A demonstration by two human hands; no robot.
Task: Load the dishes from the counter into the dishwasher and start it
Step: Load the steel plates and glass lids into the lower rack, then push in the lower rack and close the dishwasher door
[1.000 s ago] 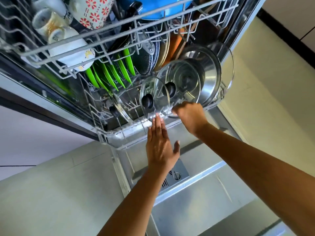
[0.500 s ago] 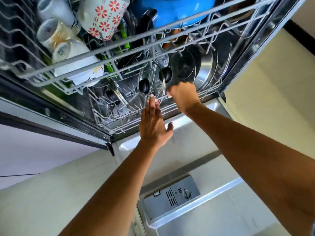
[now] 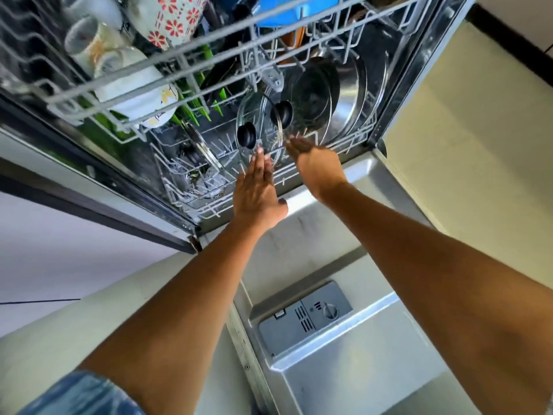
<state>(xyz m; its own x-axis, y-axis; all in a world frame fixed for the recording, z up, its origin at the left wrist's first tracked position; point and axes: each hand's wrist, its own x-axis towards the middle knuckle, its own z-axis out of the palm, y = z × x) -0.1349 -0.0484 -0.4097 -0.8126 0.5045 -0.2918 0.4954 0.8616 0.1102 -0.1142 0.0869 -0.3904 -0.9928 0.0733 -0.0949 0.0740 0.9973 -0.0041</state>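
Pale floor tiles flank an open dishwasher whose steel door lies flat beneath both outstretched arms, its grey detergent dispenser near the lower middle. Inside, the lower rack carries two glass lids with black knobs, the nearer glass lid standing on edge just in front of the second lid, with steel pans upright behind them and green plates to the left. Above, the upper rack holds white mugs, a cup with red flowers and a blue bowl.

The left hand reaches forward with straight fingers, their tips at the lower rim of the nearer glass lid, its grip released. The right hand is beside it at the rack's front edge, fingers extended toward the second lid, grip likewise released and grasping nothing. A blue denim edge shows at the bottom left.
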